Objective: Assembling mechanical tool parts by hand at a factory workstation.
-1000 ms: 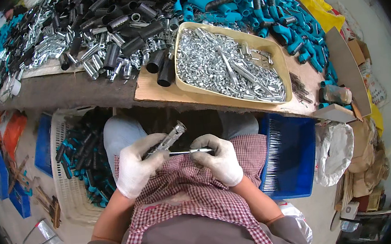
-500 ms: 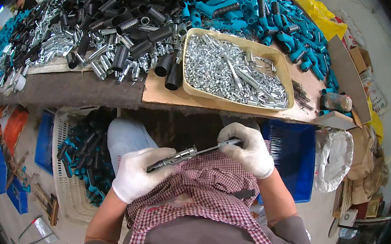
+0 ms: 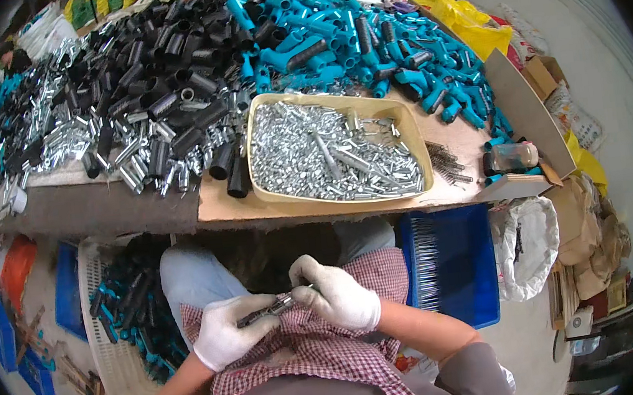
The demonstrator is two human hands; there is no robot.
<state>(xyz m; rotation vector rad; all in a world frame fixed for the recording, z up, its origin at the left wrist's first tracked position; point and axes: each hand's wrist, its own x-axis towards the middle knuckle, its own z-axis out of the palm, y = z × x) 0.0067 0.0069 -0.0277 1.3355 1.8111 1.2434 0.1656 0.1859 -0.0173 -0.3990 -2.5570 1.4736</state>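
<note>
My left hand (image 3: 236, 332), in a white glove, is closed round a slim silver-and-dark metal tube (image 3: 268, 310) above my lap. The tube tilts up to the right. At its right end my gloved right hand (image 3: 334, 296) has its fingers pinched together. A tiny bright glint shows at those fingertips; the glove hides what they grip. Beyond both hands, on the workbench (image 3: 110, 211), stands a cream tray (image 3: 343, 197) heaped with small silver metal parts.
Heaps of black tubes (image 3: 157, 71), teal pistol-shaped housings (image 3: 362, 46) and silver tubes (image 3: 63, 139) cover the bench. Loose springs (image 3: 448, 160) lie beside the tray. Below are a white crate (image 3: 99, 297) at left, and a blue bin (image 3: 454, 260) and white sack (image 3: 527, 252) at right.
My right hand has come left and down to the tube's end; the thin rod that showed between the hands is now hidden. My view has tilted up, showing more of the bench's far side.
</note>
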